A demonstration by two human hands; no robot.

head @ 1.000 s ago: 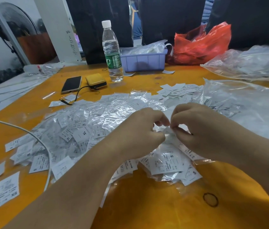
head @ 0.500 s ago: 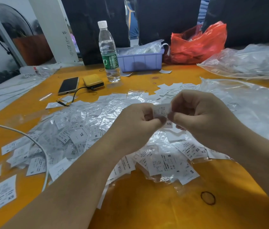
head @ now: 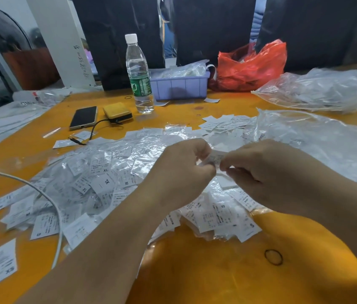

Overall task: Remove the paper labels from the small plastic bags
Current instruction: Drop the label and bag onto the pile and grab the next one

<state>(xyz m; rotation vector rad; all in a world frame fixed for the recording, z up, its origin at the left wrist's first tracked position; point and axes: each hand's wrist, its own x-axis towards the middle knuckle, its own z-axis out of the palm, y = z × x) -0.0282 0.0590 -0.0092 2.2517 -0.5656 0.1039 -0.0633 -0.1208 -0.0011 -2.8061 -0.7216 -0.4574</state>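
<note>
A wide heap of small clear plastic bags with white size labels (head: 107,178) covers the middle of the orange table (head: 206,270). Above the heap my left hand (head: 179,172) and my right hand (head: 267,172) meet, both pinching one small bag with a paper label (head: 214,157) between their fingertips. Only a strip of the label shows between the hands; the fingers hide the rest. A pile of loose white labels (head: 223,123) lies beyond the hands.
A water bottle (head: 139,75), a purple bin (head: 179,85) and a red bag (head: 252,65) stand at the back. A phone (head: 83,117) and yellow power bank (head: 117,111) lie left. Large clear bags (head: 318,145) spread right. A white cable (head: 41,198) crosses left; a rubber band (head: 273,257) lies near.
Both hands lifted from the heap with one small bag pinched between them, then sank slightly and kept working it at the fingertips.
</note>
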